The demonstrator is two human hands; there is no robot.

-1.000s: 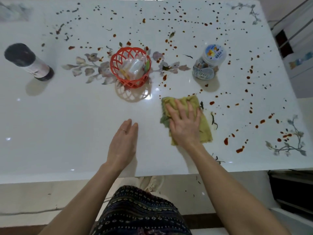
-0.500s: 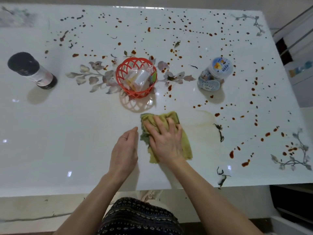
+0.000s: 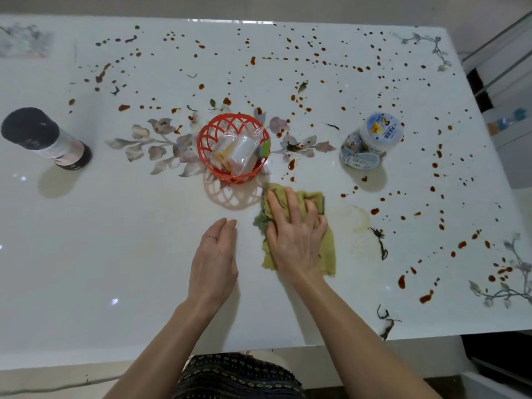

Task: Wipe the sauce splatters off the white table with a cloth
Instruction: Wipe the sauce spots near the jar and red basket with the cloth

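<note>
Pressing crumpled yellow-green cloth [image 3: 329, 254] onto glossy white tabletop [image 3: 115, 254], right hand [image 3: 296, 234] fingers spread flat.
Left hand [image 3: 214, 263] flat beside it, fingers together, empty.

- Setting: a home dining area, viewed from above the near table edge.
- Glossy white table [image 3: 86, 254] with printed leaf sprays [image 3: 161, 145] at the centre and right corners, typical of household furniture.
- Tabletop items: red plastic basket [image 3: 203, 145] of wrapped packets, centre; lidded snack jar [image 3: 371, 139], right; dark-capped bottle [image 3: 43, 139], left.
- Shelving [image 3: 498, 67], partly seen, far right.
</note>
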